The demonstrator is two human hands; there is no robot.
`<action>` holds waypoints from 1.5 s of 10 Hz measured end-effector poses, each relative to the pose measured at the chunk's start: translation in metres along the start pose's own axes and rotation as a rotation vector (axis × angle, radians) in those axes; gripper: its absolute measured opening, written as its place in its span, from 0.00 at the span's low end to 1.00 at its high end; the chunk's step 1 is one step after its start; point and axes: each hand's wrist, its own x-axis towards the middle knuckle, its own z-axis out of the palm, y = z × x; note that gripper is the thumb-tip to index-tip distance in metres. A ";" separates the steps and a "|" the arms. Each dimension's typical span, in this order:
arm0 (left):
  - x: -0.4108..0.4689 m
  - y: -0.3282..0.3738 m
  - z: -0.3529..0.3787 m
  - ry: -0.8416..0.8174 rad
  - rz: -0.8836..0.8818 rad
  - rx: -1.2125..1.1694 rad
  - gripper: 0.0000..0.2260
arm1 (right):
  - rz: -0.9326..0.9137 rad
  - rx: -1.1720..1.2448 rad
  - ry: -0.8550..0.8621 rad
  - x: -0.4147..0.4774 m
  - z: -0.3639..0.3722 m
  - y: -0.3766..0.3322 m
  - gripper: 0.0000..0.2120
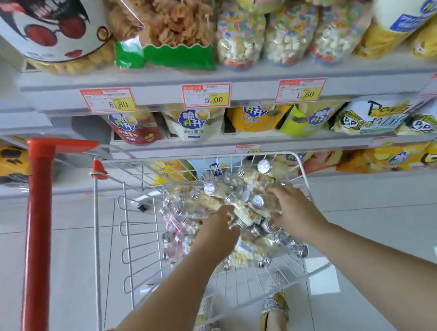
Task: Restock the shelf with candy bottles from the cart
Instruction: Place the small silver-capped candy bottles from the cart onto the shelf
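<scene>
A white wire cart (pixel 127 226) with a red handle (pixel 38 234) stands in front of the shelves. Its basket holds a pile of several clear candy bottles (pixel 214 192) with silver screw caps. Both my hands reach down into the pile. My left hand (pixel 220 231) has its fingers curled down among the bottles near the pile's middle. My right hand (pixel 292 211) lies on the right side of the pile with fingers curled over a bottle (pixel 257 204). The bottles under both palms are partly hidden, so the exact grip is unclear.
Grey shelves (pixel 153 97) with red and yellow price tags rise behind the cart, packed with snack bags and tubs. A lower shelf (pixel 315 141) holds chip bags. My feet in patterned shoes (pixel 275 308) stand on the pale tiled floor beneath the basket.
</scene>
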 end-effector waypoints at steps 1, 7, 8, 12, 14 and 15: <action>0.025 0.008 0.021 0.040 -0.026 0.015 0.28 | -0.023 -0.076 0.050 0.009 0.008 0.008 0.29; -0.035 0.051 -0.029 0.121 0.010 -0.381 0.14 | 0.226 0.851 -0.192 -0.062 -0.096 -0.022 0.12; -0.088 0.082 -0.080 0.052 0.038 -0.623 0.12 | 0.177 0.999 -0.188 -0.095 -0.147 -0.049 0.03; -0.239 0.205 -0.206 0.094 0.500 -0.690 0.14 | -0.046 1.316 -0.006 -0.209 -0.293 -0.158 0.17; -0.264 0.269 -0.251 0.280 0.669 -0.618 0.14 | -0.199 1.196 0.296 -0.227 -0.352 -0.190 0.10; -0.259 0.289 -0.276 0.224 0.683 -0.621 0.12 | -0.177 1.031 0.458 -0.221 -0.386 -0.204 0.12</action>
